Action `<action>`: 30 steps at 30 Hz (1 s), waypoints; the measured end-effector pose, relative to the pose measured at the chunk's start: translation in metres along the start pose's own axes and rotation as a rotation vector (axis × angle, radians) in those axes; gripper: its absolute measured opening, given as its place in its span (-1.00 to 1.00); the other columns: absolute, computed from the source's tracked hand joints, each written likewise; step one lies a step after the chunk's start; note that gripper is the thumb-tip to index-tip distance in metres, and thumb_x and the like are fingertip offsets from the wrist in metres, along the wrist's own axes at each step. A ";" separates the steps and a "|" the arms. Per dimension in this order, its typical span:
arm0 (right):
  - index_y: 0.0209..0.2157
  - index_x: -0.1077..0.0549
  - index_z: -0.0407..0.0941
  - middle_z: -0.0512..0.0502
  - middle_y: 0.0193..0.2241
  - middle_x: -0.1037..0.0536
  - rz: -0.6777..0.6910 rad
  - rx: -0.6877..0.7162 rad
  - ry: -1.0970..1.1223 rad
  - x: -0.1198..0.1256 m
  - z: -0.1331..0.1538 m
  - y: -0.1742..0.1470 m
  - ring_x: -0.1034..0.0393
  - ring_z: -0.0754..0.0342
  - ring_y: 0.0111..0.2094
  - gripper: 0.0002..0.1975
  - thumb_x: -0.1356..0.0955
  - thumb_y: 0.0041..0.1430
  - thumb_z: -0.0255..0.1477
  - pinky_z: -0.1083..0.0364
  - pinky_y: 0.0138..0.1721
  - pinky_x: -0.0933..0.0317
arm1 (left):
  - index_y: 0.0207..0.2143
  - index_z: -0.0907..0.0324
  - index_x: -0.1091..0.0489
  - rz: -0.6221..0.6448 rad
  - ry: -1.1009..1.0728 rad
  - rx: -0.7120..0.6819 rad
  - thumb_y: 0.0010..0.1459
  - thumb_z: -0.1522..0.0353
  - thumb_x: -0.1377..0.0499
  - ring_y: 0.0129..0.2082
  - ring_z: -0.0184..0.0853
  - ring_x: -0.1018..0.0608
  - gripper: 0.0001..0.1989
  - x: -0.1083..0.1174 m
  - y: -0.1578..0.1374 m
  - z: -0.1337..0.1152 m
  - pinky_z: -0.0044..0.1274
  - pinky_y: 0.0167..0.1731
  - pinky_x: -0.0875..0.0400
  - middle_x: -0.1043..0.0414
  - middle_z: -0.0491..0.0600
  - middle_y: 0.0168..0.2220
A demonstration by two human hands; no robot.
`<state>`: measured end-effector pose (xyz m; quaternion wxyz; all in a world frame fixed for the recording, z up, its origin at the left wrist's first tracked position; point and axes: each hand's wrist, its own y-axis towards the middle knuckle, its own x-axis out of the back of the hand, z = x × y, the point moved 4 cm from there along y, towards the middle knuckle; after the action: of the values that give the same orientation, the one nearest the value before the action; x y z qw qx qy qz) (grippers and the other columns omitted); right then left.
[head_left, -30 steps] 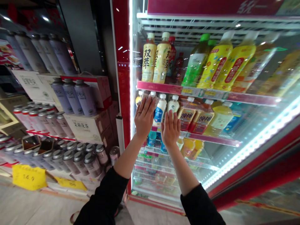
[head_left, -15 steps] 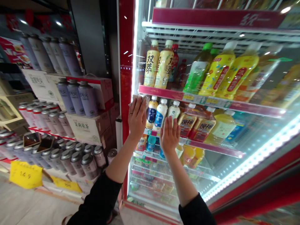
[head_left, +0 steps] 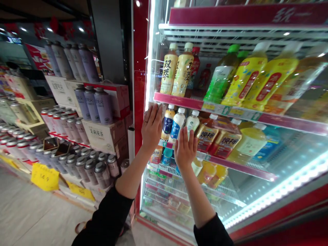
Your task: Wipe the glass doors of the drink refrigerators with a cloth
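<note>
Against the fridge door [head_left: 230,143], the left hand [head_left: 151,128] presses a cloth [head_left: 160,106] flat with fingers spread; the right hand [head_left: 186,150] lies open on the glass just beside it, before small bottles [head_left: 176,124].

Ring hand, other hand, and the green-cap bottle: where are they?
Left hand [head_left: 151,128], head view, back of the hand.
Right hand [head_left: 185,149], head view, back of the hand.
Green-cap bottle [head_left: 220,80], head view, its label.

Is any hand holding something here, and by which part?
The left hand presses a pale cloth flat against the clear glass fridge door, under palm and fingers. The right hand lies flat on the glass, holding nothing.
</note>
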<state>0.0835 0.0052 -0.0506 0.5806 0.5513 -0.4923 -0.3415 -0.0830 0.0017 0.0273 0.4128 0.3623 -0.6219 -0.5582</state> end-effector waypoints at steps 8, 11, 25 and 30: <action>0.62 0.07 0.00 -0.17 0.46 -0.43 0.009 -0.005 0.092 -0.003 -0.004 -0.005 -0.23 -0.15 0.53 -0.28 -0.26 0.57 -0.43 -0.20 0.54 -0.08 | 0.64 -0.11 0.40 0.071 0.026 -0.004 0.56 0.50 0.03 0.63 -0.25 -0.06 -0.18 -0.010 -0.020 -0.019 -0.17 0.59 -0.19 -0.08 -0.02 0.61; 0.61 0.06 0.01 -0.16 0.46 -0.43 0.038 -0.002 0.117 -0.003 -0.004 -0.007 -0.23 -0.16 0.53 -0.29 -0.24 0.56 -0.45 -0.22 0.54 -0.06 | 0.65 -0.04 0.33 0.116 0.076 -0.046 0.58 0.46 0.06 0.64 -0.25 -0.01 -0.24 -0.004 0.012 0.002 -0.21 0.62 -0.10 -0.06 0.00 0.62; 0.58 -0.15 -0.05 -0.29 0.44 -0.46 -0.007 -0.098 0.103 -0.006 0.004 -0.004 -0.24 -0.31 0.52 -0.34 -0.21 0.53 -0.45 -0.45 0.47 -0.19 | 0.66 0.10 0.32 0.065 0.029 0.184 0.49 0.57 0.15 0.66 -0.09 0.22 -0.20 0.002 0.027 0.024 -0.03 0.61 -0.03 0.24 0.15 0.67; 0.62 0.04 -0.12 -0.39 0.53 -0.29 -0.025 -0.152 0.130 -0.003 0.029 0.005 -0.18 -0.35 0.55 -0.29 -0.20 0.55 -0.42 -0.44 0.46 -0.22 | 0.66 0.13 0.23 0.133 -0.065 0.165 0.51 0.53 0.14 0.66 0.00 0.17 -0.25 0.022 0.040 0.056 -0.07 0.61 0.00 0.28 0.09 0.68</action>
<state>0.0548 -0.0002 -0.0490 0.6472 0.5328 -0.4191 -0.3487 -0.1429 0.0089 0.0675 0.3975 0.3346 -0.7015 -0.4878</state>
